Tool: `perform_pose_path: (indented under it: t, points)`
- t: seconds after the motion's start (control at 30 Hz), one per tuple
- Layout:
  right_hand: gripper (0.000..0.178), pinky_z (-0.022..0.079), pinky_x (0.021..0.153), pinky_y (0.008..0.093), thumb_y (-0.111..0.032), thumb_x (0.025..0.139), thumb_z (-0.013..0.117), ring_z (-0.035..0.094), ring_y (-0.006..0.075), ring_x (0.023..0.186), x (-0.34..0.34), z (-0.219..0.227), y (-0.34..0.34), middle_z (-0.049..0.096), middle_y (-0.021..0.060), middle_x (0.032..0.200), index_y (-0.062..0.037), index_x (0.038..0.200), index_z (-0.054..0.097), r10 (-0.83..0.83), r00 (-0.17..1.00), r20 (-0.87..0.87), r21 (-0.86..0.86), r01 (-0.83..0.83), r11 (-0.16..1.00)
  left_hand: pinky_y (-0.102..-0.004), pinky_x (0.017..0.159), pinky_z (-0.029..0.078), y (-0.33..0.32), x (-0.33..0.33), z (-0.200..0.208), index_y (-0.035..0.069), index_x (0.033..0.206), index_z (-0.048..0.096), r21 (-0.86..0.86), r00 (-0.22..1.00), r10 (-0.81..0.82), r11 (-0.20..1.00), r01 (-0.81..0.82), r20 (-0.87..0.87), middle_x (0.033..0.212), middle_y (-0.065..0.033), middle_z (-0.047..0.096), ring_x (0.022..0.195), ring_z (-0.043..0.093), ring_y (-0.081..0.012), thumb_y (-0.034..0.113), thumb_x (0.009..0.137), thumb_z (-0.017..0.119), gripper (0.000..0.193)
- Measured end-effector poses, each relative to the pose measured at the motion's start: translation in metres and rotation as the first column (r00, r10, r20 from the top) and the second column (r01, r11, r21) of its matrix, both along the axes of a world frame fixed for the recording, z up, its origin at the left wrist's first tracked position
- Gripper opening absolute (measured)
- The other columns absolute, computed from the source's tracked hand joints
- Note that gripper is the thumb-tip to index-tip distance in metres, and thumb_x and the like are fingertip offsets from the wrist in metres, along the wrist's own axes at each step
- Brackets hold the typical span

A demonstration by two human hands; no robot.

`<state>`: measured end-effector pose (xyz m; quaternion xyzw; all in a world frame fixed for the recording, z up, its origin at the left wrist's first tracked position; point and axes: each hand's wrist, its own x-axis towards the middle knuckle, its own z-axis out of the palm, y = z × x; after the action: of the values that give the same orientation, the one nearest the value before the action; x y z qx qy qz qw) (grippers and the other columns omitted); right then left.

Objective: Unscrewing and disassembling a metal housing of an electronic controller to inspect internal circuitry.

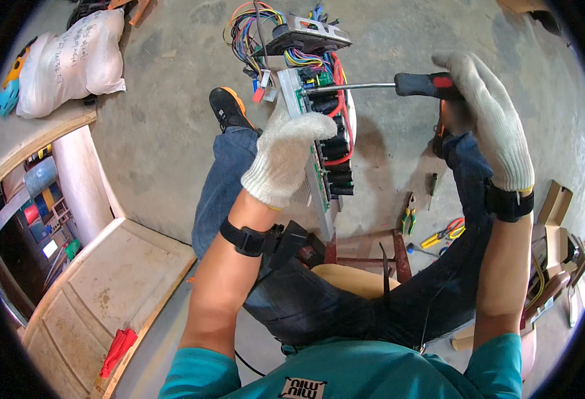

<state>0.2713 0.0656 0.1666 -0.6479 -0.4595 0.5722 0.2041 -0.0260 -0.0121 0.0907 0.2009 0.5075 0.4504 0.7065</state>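
Note:
My left hand (286, 153), in a white knit glove, grips a long circuit board assembly (337, 147) by its pale metal plate, thumb across the front. Black cylindrical capacitors line the board, and a thick red cable (341, 86) runs along its right side. At the far end, bundles of colored wires (239, 30) lead to a metal bracket (312, 33). My gloved right hand (495, 113) is closed around the butt of a screwdriver (415, 84) with a black-and-red handle. Its shaft points left, the tip at the board's upper end; the exact contact point is too small to see.
Pliers (408, 214), a small screwdriver (432, 186) and yellow-red cutters (444, 233) lie on the concrete floor by my right leg. Open cardboard boxes (555, 206) stand at right. At left are a wooden panel (106, 279), a red cloth (117, 351) and a white sack (73, 63).

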Motion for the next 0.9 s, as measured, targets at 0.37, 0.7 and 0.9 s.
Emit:
perform_pose_path:
  t: [0.37,0.7,0.9]
  points:
    - [0.038,0.050,0.082,0.0248,-0.035,0.110,0.070,0.061,0.0073,0.090,-0.002,-0.014,-0.003,0.070,0.0016,0.108,-0.0075,0.135,0.074,-0.073,0.944,-0.320,0.119,0.117,0.986,-0.0357,0.087,0.065,0.003,0.002,0.002,-0.001,0.130,0.072,0.009,1.000,-0.029,1.000,0.029,0.002,0.111,-0.0105,0.079,0.092,0.077,-0.0214,0.010,0.087,0.070,0.045]
    - [0.041,0.053,0.084,0.0262,-0.034,0.109,0.073,0.065,0.0099,0.098,-0.007,-0.010,0.000,0.071,0.0030,0.114,-0.0042,0.138,0.071,-0.096,0.961,-0.259,0.124,0.132,0.984,-0.0358,0.086,0.064,0.004,0.005,0.002,-0.002,0.130,0.072,0.022,0.999,-0.016,1.000,0.017,-0.051,0.112,-0.0119,0.078,0.092,0.077,-0.0220,0.011,0.084,0.068,0.048]
    - [0.039,0.053,0.087,0.0272,-0.031,0.109,0.072,0.064,0.0103,0.098,-0.003,-0.009,-0.001,0.071,0.0024,0.114,-0.0042,0.139,0.071,-0.045,0.961,-0.275,0.124,0.082,0.989,-0.0360,0.088,0.064,0.006,0.006,0.000,-0.001,0.129,0.073,0.027,0.999,-0.047,0.998,0.048,-0.020,0.112,-0.0109,0.079,0.093,0.077,-0.0216,0.010,0.083,0.068,0.047]
